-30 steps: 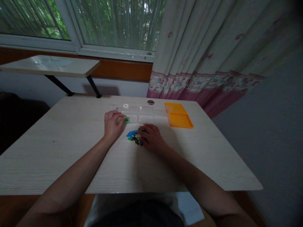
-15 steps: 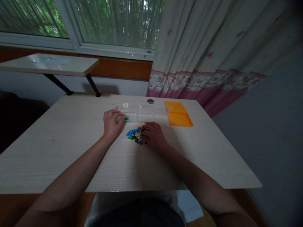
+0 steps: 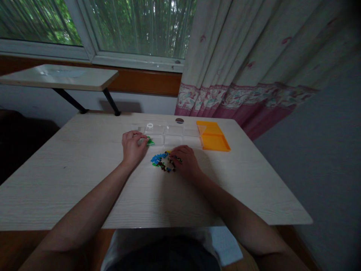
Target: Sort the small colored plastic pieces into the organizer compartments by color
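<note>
My left hand point(image 3: 134, 145) reaches over the left end of a clear plastic compartment box point(image 3: 173, 141). Its fingers are bent and close together, with the tips right by small green pieces point(image 3: 150, 141) in the front left compartment. What they pinch, if anything, is hidden. On the table in front of the box lies a loose ring of small building-block-like pieces point(image 3: 159, 158), blue, dark, green and a little yellow. My right hand point(image 3: 186, 160) rests at the right side of this ring. Its fingers curl down among the pieces, and their tips are partly hidden.
An orange two-part lid or tray point(image 3: 216, 142) lies flat at the box's right end. Behind the box is a round hole cover point(image 3: 179, 121) in the table point(image 3: 239, 188). A raised shelf point(image 3: 93, 81) on black legs stands back left. A curtain point(image 3: 225, 75) hangs at the back right.
My right hand has moved slightly right, uncovering more dark and yellow pieces at the ring's right side. My left hand has shifted very slightly left beside the green pieces.
</note>
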The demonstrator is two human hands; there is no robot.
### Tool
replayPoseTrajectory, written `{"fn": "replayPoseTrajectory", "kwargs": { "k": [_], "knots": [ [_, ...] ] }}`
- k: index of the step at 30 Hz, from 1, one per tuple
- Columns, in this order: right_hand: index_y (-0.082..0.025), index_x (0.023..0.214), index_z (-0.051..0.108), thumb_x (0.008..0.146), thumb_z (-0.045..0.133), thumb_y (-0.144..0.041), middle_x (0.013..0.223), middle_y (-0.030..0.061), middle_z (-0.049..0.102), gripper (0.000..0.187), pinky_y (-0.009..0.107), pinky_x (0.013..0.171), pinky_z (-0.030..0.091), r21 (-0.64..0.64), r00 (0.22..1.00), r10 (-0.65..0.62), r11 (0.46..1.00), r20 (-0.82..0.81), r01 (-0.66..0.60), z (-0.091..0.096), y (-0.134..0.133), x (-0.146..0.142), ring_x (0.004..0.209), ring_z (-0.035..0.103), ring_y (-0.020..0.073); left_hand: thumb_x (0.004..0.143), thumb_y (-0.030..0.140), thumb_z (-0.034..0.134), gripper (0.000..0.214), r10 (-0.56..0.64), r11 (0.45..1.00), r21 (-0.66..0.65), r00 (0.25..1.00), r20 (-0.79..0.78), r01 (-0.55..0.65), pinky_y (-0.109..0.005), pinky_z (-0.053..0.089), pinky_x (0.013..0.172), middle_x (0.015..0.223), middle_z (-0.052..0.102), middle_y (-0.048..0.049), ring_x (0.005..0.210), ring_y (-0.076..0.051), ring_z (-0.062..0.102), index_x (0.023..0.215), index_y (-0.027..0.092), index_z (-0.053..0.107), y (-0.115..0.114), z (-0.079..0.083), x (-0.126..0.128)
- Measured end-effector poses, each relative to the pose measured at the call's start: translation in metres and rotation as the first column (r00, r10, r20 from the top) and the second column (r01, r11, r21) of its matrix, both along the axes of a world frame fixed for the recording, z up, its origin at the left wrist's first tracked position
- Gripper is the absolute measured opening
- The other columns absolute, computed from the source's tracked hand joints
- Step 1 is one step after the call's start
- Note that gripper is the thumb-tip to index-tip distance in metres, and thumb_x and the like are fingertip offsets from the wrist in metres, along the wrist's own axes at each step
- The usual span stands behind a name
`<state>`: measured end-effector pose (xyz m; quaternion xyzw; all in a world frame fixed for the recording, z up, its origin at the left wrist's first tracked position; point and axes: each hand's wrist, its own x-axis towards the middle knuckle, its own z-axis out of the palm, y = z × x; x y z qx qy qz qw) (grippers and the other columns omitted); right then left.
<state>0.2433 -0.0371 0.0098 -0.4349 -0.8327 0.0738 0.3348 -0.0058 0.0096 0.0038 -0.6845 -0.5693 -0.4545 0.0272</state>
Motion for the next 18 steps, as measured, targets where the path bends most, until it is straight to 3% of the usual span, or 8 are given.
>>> {"fn": "replayPoseTrajectory", "kwargs": {
  "k": [6,10,15,18],
  "knots": [
    [-0.023,0.089,0.071,0.086,0.063,-0.025,0.095,0.0052,0.07,0.009,0.039,0.093,0.043,-0.002,0.999,-0.01,1.0,-0.052,0.01,0.0,0.001,-0.001,0.097,0.058,0.0215,0.086,0.031,0.062,0.015,-0.036,0.999,0.007,0.999,-0.026,0.036,-0.05,0.038,0.097,0.102,0.06,-0.0076,0.105,-0.027,0.05,0.096,0.023,0.07,-0.005,0.005,0.003],
    [-0.022,0.087,0.071,0.086,0.064,-0.026,0.089,0.0055,0.069,0.008,0.036,0.088,0.046,-0.057,0.985,-0.036,0.998,-0.168,0.027,0.005,0.001,-0.002,0.093,0.059,0.0208,0.088,0.03,0.059,0.016,-0.178,0.984,0.008,0.979,-0.095,0.18,-0.047,0.037,0.1,0.105,0.06,-0.0062,0.108,-0.026,0.05,0.099,0.024,0.069,-0.014,0.012,0.012],
    [-0.022,0.087,0.07,0.087,0.062,-0.034,0.088,0.0043,0.069,0.015,0.034,0.084,0.049,-0.173,0.948,-0.083,0.984,-0.307,0.03,0.005,0.001,-0.002,0.09,0.061,0.0193,0.089,0.036,0.059,0.024,-0.486,0.872,-0.06,0.846,-0.218,0.486,-0.042,0.039,0.098,0.108,0.062,-0.0054,0.107,-0.023,0.051,0.11,0.026,0.065,-0.032,0.02,0.03],
    [-0.021,0.086,0.07,0.086,0.061,-0.039,0.086,0.0037,0.068,0.02,0.032,0.081,0.049,-0.243,0.93,-0.092,0.97,-0.356,0.003,0.004,0.002,-0.003,0.087,0.062,0.0186,0.09,0.036,0.058,0.027,-0.537,0.839,-0.065,0.802,-0.26,0.541,-0.042,0.039,0.099,0.108,0.064,-0.0053,0.107,-0.023,0.052,0.113,0.025,0.064,-0.038,0.021,0.036]
  ]
}}
